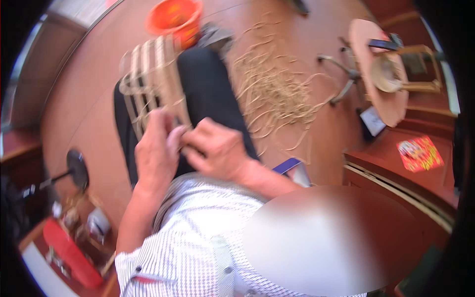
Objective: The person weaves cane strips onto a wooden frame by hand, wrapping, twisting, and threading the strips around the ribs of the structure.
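Note:
Across my lap lies a pale tan openwork woven piece [143, 62], made of looped strips that look like cane or rattan. My left hand [156, 146] is closed at its near end, thumb and fingers pressed together on it. Right beside it, my right hand [213, 148] is pinched, its fingertips almost meeting the left thumb. Something small and dark shows between the hands, too blurred to name. My legs in black trousers [205, 81] bear the woven piece.
A tangled heap of tan strands [277, 94] covers the floor to the right of my legs. Beyond my knees stands an orange bucket [185, 34] next to a grey cloth [216, 37]. A stool [363, 64] with items on top and a reddish-brown cabinet [381, 158] stand at right.

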Tool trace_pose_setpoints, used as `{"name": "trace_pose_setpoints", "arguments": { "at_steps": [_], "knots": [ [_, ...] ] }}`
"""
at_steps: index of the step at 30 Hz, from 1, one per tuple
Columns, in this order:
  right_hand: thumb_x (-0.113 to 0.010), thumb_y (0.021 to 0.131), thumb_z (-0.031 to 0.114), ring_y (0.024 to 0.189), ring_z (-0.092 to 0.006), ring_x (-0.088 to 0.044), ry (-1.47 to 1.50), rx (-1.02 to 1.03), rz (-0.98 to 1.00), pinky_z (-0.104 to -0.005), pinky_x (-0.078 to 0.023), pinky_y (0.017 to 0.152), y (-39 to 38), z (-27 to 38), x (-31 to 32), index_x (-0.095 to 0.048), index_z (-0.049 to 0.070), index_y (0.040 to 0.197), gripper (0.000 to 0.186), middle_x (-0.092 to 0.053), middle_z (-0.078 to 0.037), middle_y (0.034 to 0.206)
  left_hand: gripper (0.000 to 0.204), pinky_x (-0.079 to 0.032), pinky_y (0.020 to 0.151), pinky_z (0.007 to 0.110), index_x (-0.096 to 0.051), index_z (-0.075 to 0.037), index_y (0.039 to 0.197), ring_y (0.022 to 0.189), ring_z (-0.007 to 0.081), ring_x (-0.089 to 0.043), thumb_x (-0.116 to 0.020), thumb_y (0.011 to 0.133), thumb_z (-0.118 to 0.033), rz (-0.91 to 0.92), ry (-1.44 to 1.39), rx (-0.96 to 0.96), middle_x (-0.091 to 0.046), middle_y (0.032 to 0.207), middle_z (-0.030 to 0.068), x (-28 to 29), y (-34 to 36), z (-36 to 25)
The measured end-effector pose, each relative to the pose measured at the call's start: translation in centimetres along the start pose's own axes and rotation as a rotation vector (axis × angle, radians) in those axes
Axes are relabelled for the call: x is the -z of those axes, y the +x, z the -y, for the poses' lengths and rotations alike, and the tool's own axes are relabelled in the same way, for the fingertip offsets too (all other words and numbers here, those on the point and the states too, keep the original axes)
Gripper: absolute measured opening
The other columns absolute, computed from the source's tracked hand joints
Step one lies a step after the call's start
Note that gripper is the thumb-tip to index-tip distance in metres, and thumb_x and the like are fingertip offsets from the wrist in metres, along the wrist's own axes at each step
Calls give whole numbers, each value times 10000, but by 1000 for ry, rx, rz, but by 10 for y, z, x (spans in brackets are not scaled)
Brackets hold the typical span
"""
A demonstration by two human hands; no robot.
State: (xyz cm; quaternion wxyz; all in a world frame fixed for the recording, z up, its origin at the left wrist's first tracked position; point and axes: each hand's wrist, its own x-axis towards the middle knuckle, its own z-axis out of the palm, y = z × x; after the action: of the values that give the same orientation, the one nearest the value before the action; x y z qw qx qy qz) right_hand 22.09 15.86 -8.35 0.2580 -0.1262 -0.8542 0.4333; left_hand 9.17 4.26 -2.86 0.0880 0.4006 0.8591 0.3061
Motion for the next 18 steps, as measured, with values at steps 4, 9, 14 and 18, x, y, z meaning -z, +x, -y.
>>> {"name": "trace_pose_setpoints", "arguments": {
  "at_steps": [4, 9, 14, 18],
  "knots": [
    [-863, 871, 154, 820, -280, -732, -37, 1, 24, -416, -589, 686, -1, -4, -2, -782, 130, 1045, 194, -637, -63, 905, 281, -542, 664, 326, -605, -56, 1230, 797, 121, -693, -769, 1007, -7, 17, -407, 151, -675, 930, 52, -3, -20, 21],
    [-903, 851, 161, 725, -234, -714, -57, 8, 38, -374, -575, 637, 0, -7, -2, -799, 132, 1042, 220, -622, -28, 869, 194, -267, 479, 138, -588, -89, 1254, 619, -32, -421, -696, 1098, -127, 187, -1168, 544, -600, 904, -35, 24, -23, 19],
    [-914, 840, 189, 757, -201, -709, -108, 53, 69, -360, -570, 645, 3, -7, -3, -805, 150, 1033, 225, -608, -10, 844, 204, -263, 481, 147, -580, -85, 1258, 604, -17, -395, -681, 1103, -170, 193, -1113, 575, -534, 809, -59, 37, -30, 38],
    [-912, 843, 199, 778, -190, -709, -135, 71, 114, -353, -569, 649, 7, -5, -2, -810, 154, 1023, 211, -612, -3, 845, 225, -249, 494, 159, -579, -88, 1258, 610, -14, -401, -694, 1086, -177, 186, -1009, 587, -538, 800, -68, 34, -35, 54]
  ]
}}
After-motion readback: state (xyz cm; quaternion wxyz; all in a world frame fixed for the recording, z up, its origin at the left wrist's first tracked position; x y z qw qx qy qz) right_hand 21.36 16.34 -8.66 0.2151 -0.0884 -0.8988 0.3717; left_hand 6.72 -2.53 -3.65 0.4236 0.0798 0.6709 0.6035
